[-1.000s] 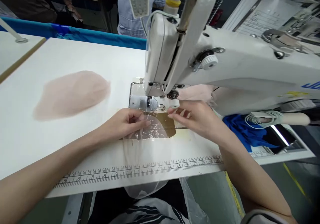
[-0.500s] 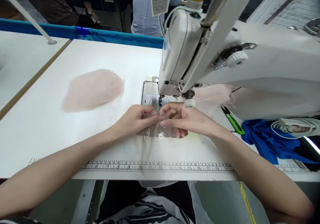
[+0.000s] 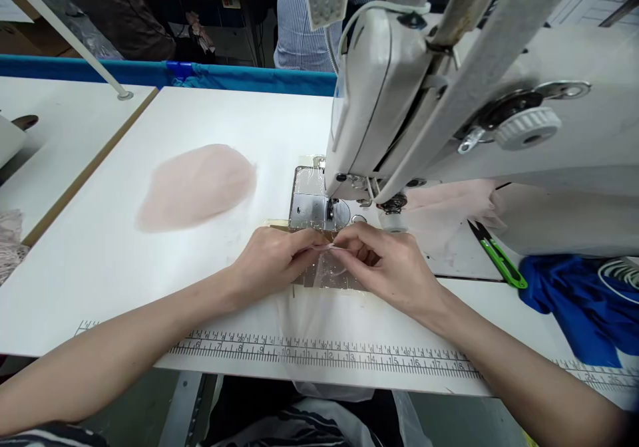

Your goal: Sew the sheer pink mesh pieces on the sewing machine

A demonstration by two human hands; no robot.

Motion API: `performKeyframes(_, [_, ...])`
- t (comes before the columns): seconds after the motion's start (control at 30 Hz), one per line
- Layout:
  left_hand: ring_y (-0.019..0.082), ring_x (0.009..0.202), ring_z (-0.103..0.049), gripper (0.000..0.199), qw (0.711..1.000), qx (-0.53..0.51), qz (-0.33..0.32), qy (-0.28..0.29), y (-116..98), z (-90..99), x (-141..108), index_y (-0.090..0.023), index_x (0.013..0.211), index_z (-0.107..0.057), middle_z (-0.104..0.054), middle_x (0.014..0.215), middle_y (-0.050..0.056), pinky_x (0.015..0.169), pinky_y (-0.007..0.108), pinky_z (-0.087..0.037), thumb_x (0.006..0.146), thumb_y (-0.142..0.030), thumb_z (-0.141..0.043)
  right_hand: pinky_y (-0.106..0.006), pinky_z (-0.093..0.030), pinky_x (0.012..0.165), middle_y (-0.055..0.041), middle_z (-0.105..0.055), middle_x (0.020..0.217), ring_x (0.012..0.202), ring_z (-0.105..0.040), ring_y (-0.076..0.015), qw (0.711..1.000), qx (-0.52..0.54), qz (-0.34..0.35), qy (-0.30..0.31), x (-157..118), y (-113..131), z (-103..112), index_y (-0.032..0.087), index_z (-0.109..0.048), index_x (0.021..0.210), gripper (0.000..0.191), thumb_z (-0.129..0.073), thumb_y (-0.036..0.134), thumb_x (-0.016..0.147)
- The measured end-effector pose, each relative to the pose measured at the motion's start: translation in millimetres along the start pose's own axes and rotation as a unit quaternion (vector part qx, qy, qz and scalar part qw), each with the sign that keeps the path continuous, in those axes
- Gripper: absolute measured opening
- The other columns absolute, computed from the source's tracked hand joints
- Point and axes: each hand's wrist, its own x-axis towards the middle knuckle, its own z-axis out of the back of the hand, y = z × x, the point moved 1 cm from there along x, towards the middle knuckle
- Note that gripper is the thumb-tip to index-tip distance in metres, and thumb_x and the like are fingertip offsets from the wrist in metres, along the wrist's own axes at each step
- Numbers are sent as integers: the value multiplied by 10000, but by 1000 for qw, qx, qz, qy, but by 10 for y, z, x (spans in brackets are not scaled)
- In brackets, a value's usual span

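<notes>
My left hand [image 3: 279, 257] and my right hand [image 3: 387, 261] meet just in front of the sewing machine's metal needle plate [image 3: 308, 211]. Thumb and fingers of each are closed in a pinch on a thin, see-through fabric [image 3: 330, 247], pale and stretched between the fingertips. It seems to trail down over the table edge toward my lap, though its outline is hard to make out. The presser foot [image 3: 330, 209] stands just behind my fingertips, apart from them. Under my hands lies a shiny, brownish taped patch [image 3: 334, 277] on the table.
A sheer pink fabric piece [image 3: 200, 187] lies flat at left. More pink fabric [image 3: 449, 201] is under the machine arm [image 3: 524, 141]. Green thread snips [image 3: 499, 257] and blue cloth [image 3: 574, 300] sit at right. A printed ruler [image 3: 309, 354] runs along the front edge. Two people are beyond the table.
Both hands have drawn back a little from the needle toward me, still pinching the sheer fabric. My fingertips now hold a short edge taut between them. The camera view has shifted slightly.
</notes>
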Motion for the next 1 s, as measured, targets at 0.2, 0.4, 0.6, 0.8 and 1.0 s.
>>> performKeyframes(0.2, [66, 502, -593, 163, 1000, 3, 5, -5, -34, 21, -3, -192, 928, -636, -697, 649, -47, 482, 178, -415, 973, -243, -488, -209, -460, 527, 42, -628, 638, 536, -576, -90, 999, -23, 30, -32, -19, -5, -11, 220, -628, 923, 56, -572, 219, 929])
performKeyframes(0.4, [71, 505, -599, 148, 999, 22, -13, -24, -32, 4, -14, -191, 913, -628, -702, 652, -45, 472, 185, -425, 973, -229, -499, -210, -427, 504, 40, -646, 642, 525, -577, -90, 999, -31, 21, -31, -11, -13, -14, 219, -641, 907, 65, -577, 217, 920])
performKeyframes(0.6, [74, 532, -619, 114, 998, 31, -28, -51, -21, -5, -20, -189, 908, -625, -713, 674, -41, 487, 185, -455, 965, -211, -529, -210, -420, 504, 48, -611, 621, 520, -564, -89, 1000, -16, 18, -13, -7, 3, -13, 217, -636, 951, 98, -538, 216, 945])
performKeyframes(0.8, [65, 493, -581, 145, 997, 37, -36, -51, -40, 11, -9, -187, 883, -611, -677, 619, -47, 462, 177, -430, 976, -224, -506, -206, -399, 502, 64, -536, 603, 509, -494, -80, 999, -12, 39, -6, -12, 28, -3, 220, -593, 936, 67, -527, 227, 948])
performKeyframes(1.0, [63, 462, -512, 210, 994, 53, -54, -75, -39, 32, -5, -183, 816, -583, -620, 565, -54, 456, 191, -413, 983, -302, -537, -215, -414, 513, 33, -633, 682, 540, -535, -85, 996, -31, 78, -8, -11, 19, -5, 211, -622, 971, 139, -484, 195, 961])
